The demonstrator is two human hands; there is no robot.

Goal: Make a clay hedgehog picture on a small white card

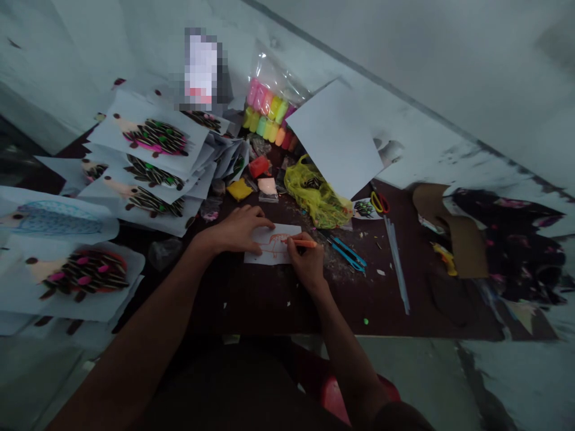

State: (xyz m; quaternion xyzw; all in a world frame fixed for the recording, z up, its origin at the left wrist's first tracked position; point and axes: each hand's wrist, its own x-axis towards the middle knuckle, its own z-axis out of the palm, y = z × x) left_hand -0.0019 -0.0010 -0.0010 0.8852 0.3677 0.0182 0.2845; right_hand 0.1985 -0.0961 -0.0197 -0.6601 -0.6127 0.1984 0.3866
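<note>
A small white sheet of paper [272,260] with an orange line drawing of a hedgehog-like animal lies on the dark table [265,299]. My left hand [240,230] rests flat at the sheet's left side, thumb and fingers apart. Between the fingers of my right hand [308,260] is an orange pen [306,243], its tip at the drawing on the right half of the sheet. Just right of that hand lie blue tweezers [348,254]. Beyond the sheet sit a yellow clay packet [239,189], a pink one [268,187] and a red lump [259,166].
Stacked hedgehog pictures [153,137] fill the left side. A yellow-green plastic bag [309,191], a large white sheet [336,137] and a bag of coloured clay [269,114] stand behind. Red-yellow-handled scissors [380,203], clear sticks [398,263] and dark floral cloth [516,239] lie right.
</note>
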